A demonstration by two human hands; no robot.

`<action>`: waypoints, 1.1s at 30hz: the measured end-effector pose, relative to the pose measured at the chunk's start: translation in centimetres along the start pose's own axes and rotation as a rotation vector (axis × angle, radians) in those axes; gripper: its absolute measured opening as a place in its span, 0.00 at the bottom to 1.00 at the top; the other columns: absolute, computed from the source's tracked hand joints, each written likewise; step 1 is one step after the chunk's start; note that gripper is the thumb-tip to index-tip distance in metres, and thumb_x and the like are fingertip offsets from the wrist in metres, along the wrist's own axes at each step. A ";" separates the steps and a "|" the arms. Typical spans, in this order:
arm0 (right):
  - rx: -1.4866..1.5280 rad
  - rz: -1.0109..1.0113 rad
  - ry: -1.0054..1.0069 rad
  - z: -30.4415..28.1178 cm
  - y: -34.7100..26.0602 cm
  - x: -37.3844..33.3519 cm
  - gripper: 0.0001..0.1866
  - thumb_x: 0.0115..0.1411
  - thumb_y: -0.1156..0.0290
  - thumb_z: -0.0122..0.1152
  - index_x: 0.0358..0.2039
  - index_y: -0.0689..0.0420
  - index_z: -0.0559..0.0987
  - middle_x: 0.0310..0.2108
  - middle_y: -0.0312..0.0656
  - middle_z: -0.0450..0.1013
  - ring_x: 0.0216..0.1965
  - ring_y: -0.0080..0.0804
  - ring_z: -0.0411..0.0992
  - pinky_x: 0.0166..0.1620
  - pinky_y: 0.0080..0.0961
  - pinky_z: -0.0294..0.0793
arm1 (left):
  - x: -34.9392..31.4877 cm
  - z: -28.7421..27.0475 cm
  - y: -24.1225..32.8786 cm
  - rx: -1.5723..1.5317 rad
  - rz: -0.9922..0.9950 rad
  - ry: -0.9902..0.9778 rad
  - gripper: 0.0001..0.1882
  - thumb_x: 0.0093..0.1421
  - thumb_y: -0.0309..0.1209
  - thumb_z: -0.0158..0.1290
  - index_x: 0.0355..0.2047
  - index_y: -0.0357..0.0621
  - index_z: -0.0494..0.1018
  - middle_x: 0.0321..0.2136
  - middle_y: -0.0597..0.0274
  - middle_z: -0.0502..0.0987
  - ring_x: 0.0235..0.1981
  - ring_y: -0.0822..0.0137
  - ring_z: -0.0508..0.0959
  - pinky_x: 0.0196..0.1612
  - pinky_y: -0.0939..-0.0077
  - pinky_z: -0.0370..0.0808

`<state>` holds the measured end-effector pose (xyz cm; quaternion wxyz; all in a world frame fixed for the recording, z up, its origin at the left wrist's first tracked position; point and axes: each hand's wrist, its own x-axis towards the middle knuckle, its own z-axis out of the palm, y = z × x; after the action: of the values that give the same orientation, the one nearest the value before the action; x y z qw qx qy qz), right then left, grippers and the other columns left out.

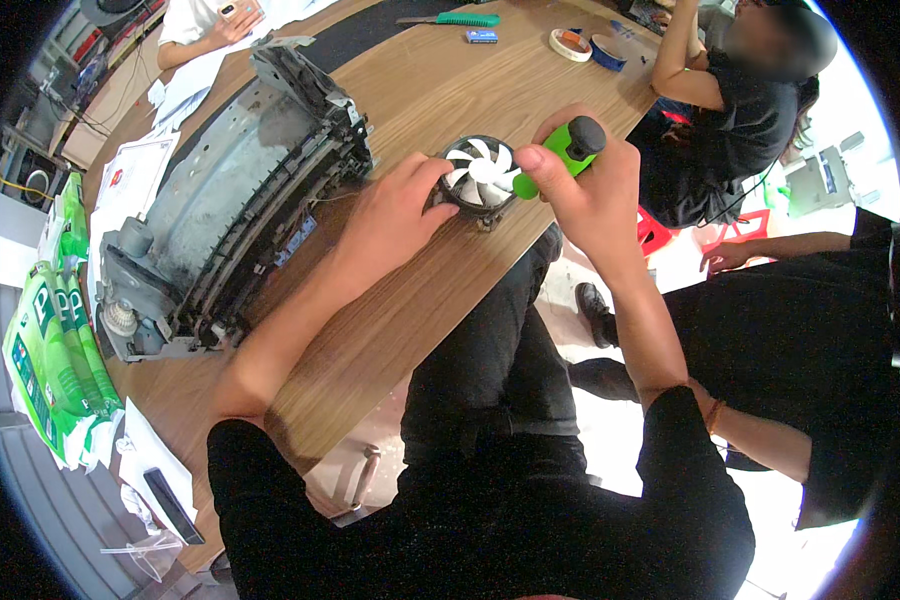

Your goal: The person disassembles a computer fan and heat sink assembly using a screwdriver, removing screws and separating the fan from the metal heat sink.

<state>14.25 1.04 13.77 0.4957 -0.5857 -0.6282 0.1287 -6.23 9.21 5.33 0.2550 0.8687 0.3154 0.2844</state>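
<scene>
A small round fan [483,169] with white blades and a black frame lies on the wooden table, near its front edge. My left hand [388,212] grips the fan's left rim between thumb and fingers. At the fan's right side, my right hand [602,192] is wrapped round a screwdriver [552,172] with a green handle and a black end. The handle is tilted and its lower end meets the fan's right edge in view. Its shaft and tip are hidden, so I cannot tell what they touch.
Left of my hands stands a large grey printer body [240,170]. Green packs [55,335] and papers lie at the table's left. Tape rolls [570,44], a small blue box [481,37] and a green-handled tool [467,19] lie farther back. People sit and stand around the table.
</scene>
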 end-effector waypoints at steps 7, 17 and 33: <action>-0.043 -0.097 0.023 0.3 0.0 -0.1 0.26 0.55 0.49 0.76 0.28 0.61 0.77 0.19 0.43 0.73 0.20 0.35 0.74 0.28 0.31 0.73 | 0.2 -0.2 0.0 0.032 -0.002 -0.026 0.22 0.57 0.30 0.63 0.52 0.43 0.73 0.46 0.51 0.76 0.49 0.47 0.77 0.51 0.58 0.74; -0.047 0.000 0.038 -0.2 0.9 -0.1 0.25 0.56 0.51 0.75 0.27 0.61 0.76 0.17 0.43 0.72 0.20 0.34 0.74 0.27 0.30 0.72 | 0.3 -0.2 -0.2 0.007 0.004 0.007 0.18 0.59 0.25 0.60 0.51 0.41 0.75 0.44 0.50 0.78 0.47 0.46 0.78 0.49 0.60 0.75; -0.135 -0.362 -0.232 -0.7 0.4 1.6 0.24 0.56 0.51 0.73 0.31 0.62 0.76 0.22 0.50 0.74 0.23 0.50 0.75 0.29 0.37 0.73 | 0.6 -0.4 -0.6 0.005 0.021 -0.023 0.16 0.59 0.24 0.60 0.48 0.41 0.76 0.43 0.51 0.78 0.45 0.45 0.79 0.46 0.56 0.76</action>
<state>15.34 2.28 14.57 0.3948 -0.4767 -0.7830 0.0618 -6.35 10.15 5.41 0.2534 0.8758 0.3040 0.2763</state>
